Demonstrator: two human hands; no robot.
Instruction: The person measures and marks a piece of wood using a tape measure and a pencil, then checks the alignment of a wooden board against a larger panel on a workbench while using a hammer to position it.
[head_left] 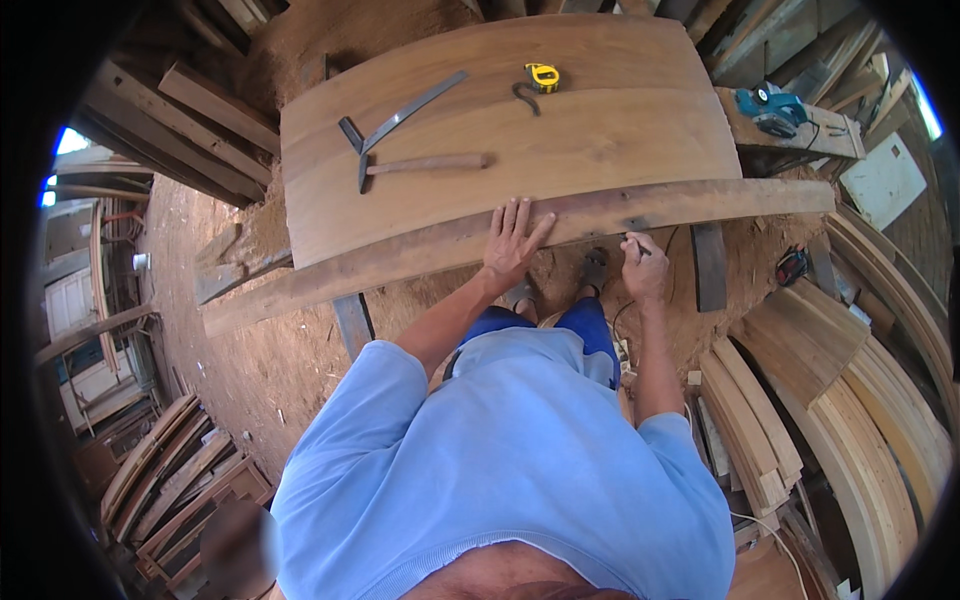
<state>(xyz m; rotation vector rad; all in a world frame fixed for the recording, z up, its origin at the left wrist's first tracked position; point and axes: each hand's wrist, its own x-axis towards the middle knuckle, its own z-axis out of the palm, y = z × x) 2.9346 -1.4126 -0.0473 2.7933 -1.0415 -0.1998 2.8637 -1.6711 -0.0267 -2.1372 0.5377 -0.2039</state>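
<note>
A long, narrow wooden plank (400,255) lies across in front of me, along the near edge of a wide wooden board (600,110). My left hand (515,245) rests flat on the plank with its fingers spread. At the plank's near edge, right of my left hand, my right hand (645,268) is closed around a thin dark pencil (642,248), its tip close to the wood. On the wide board lie a try square (418,108), a hammer (425,163) with a wooden handle, and a yellow tape measure (542,77) with a dark strap.
A teal electric planer (775,112) sits on a wooden support (835,138) at the far right. Dark support legs (708,265) stick out under the plank. Stacked boards (750,420) stand at the right, with more timber (185,135) at the far left. Sawdust covers the floor (240,370).
</note>
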